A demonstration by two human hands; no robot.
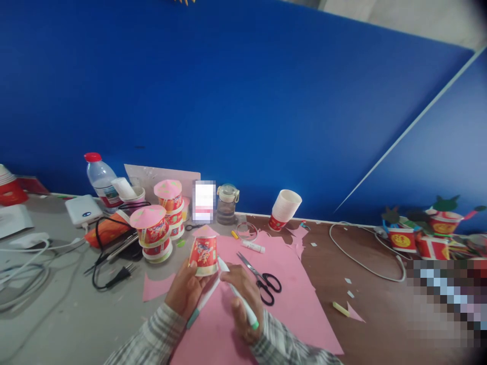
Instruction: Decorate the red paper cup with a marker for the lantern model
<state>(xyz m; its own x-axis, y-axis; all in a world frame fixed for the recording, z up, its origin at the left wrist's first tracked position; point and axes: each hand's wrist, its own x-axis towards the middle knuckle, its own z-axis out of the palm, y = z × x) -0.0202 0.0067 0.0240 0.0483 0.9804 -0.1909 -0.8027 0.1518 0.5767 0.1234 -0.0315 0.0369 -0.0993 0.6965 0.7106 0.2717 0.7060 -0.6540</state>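
Observation:
My left hand (pixel 186 290) is wrapped round a red printed paper cup (pixel 204 254), turned upside down with a small pink paper cone on top. My right hand (pixel 245 286) is closed on a white marker with a green end (pixel 246 310); the marker's other end is close beside the cup. A second white pen with a teal end (pixel 196 312) lies slanting between my hands; I cannot tell whether my left hand holds it. Under both hands is a large pink paper sheet (pixel 292 314). Black-handled scissors (pixel 262 280) and a white glue stick (pixel 253 246) lie on it.
Cup towers with pink cone roofs (pixel 154 235) stand to the left, near a black plug (pixel 120 276) and cables. Behind are a plastic bottle (pixel 102 177), a lidded jar (pixel 227 205) and stacked paper cups (pixel 286 207). Decorated cups (pixel 402 239) stand at the right.

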